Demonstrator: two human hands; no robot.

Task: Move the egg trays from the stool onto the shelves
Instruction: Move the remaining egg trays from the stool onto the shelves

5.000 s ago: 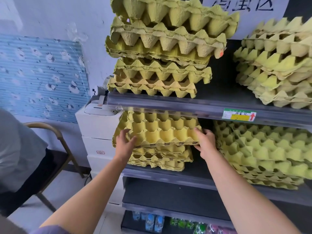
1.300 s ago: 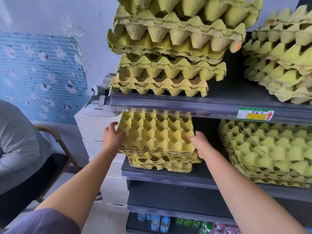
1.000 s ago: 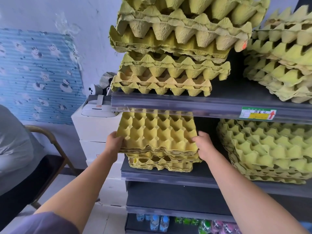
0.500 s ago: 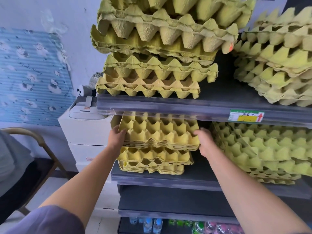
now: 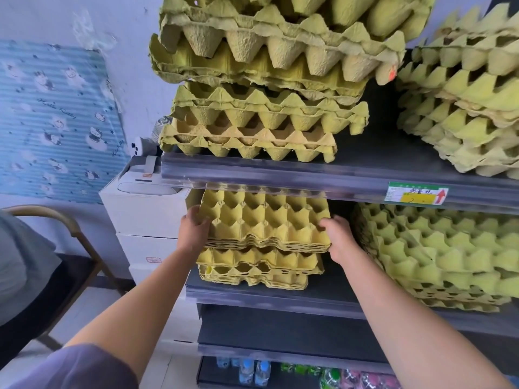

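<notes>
A short stack of yellow egg trays (image 5: pixel 266 220) sits on top of a lower pile of trays (image 5: pixel 258 268) on the middle shelf (image 5: pixel 266 300). My left hand (image 5: pixel 193 231) grips the stack's left edge, thumb on top. At the right front corner my right hand (image 5: pixel 338 237) grips it the same way. The stack's far end is hidden under the upper shelf's rail (image 5: pixel 309 179). The stool is not in view.
More tray piles stand on the upper shelf (image 5: pixel 261 80) and at the right (image 5: pixel 463 94), (image 5: pixel 438 254). White boxes with a small printer (image 5: pixel 146 209) flank the shelves on the left. A chair (image 5: pixel 50 220) with a seated person is far left. Bottles (image 5: pixel 254 372) fill the bottom shelf.
Both hands have kept hold of the top stack, which was tilted up, then levelled and slid deeper onto the lower pile. My view moved closer.
</notes>
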